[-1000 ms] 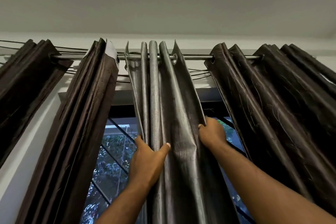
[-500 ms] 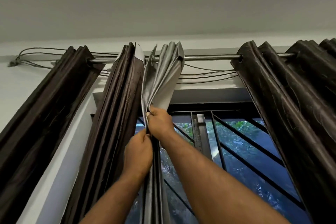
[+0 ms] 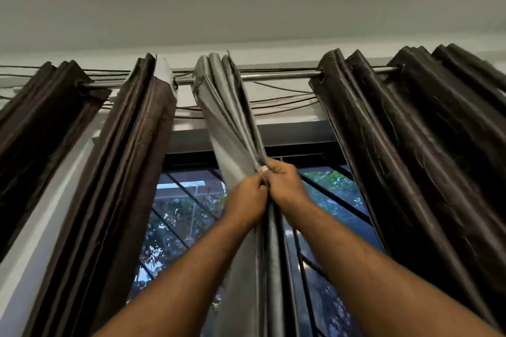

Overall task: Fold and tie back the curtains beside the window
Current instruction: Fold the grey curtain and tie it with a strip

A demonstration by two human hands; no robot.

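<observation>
Presently, left hand and right hand meet knuckle to knuckle, fingers of both curled tight round the gathered grey curtain. Above the fingers it fans up to the curtain rod — below them it hangs straight. A brown curtain hangs left of the fingers, apart from them.

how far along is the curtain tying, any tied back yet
Done: the grey curtain is gathered into pleats on the rod. In hand: the left hand and right hand grip its bunched folds. Left: no tie shows on it, and the brown curtains beside it hang untied.
</observation>
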